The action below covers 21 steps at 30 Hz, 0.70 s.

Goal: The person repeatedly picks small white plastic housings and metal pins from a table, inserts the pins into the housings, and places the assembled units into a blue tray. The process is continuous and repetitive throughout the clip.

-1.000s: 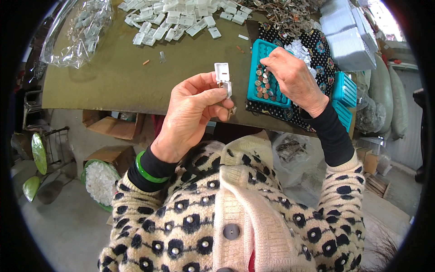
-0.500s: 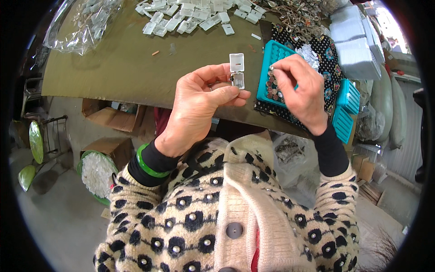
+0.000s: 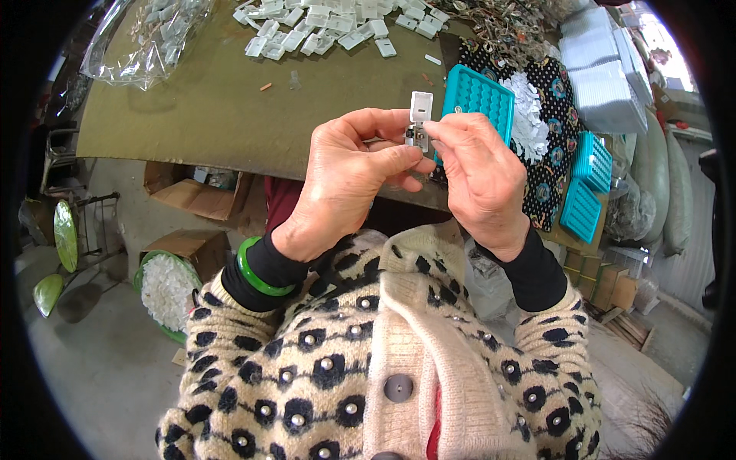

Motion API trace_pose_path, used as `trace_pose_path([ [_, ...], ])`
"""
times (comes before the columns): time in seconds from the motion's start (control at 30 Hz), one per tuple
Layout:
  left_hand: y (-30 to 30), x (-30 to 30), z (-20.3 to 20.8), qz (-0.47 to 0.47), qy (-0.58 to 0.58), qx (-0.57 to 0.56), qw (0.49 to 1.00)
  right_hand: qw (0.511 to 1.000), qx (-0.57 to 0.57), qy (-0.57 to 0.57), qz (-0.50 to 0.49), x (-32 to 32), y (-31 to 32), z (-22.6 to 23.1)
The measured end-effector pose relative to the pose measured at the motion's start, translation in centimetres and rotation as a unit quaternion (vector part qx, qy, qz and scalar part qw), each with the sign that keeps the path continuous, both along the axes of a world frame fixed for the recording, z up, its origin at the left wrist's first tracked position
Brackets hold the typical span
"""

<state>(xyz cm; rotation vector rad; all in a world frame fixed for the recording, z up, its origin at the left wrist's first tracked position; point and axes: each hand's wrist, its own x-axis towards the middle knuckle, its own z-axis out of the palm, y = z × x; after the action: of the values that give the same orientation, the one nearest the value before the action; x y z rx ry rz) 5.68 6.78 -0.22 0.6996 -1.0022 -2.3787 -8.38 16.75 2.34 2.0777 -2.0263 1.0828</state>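
My left hand (image 3: 341, 176) holds a small white hinged plastic case (image 3: 422, 106) between thumb and fingers, its lid standing up and its lower half partly behind my thumb. Small dark and shiny parts show in the lower half. My right hand (image 3: 487, 180) has its thumb and forefinger pinched at the right side of the case; what they hold, if anything, is too small and hidden to name. Just behind that hand lies a teal tray (image 3: 479, 96) with rows of round hollows; my hand covers its near part.
Many white plastic cases (image 3: 337, 23) are heaped at the table's far side. White pieces (image 3: 527, 115) lie on a dotted cloth (image 3: 558, 126). A clear bag (image 3: 142, 46) is at far left, tangled metal parts (image 3: 506, 31) at far right. Two teal trays (image 3: 580, 209) stand right.
My right hand has moved left from the teal tray to the case, its fingertips now at the lower half. The left hand has shifted slightly right with the case.
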Motion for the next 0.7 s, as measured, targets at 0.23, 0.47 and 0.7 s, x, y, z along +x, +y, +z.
trace_pose_path([
  [0.23,0.9,-0.2,0.1,-0.014,-0.016,-0.007,1.000,0.999,-0.024,-0.044,0.001,-0.1,0.4,-0.6],
  [0.47,1.8,0.1,-0.7,-0.033,-0.052,0.003,0.998,0.989,0.010,-0.144,0.042,-0.6,2.0,-0.8],
  [0.7,1.4,-0.4,-0.9,-0.038,-0.030,0.035,0.998,0.996,-0.031,0.050,-0.071,-5.1,0.9,-1.5],
])
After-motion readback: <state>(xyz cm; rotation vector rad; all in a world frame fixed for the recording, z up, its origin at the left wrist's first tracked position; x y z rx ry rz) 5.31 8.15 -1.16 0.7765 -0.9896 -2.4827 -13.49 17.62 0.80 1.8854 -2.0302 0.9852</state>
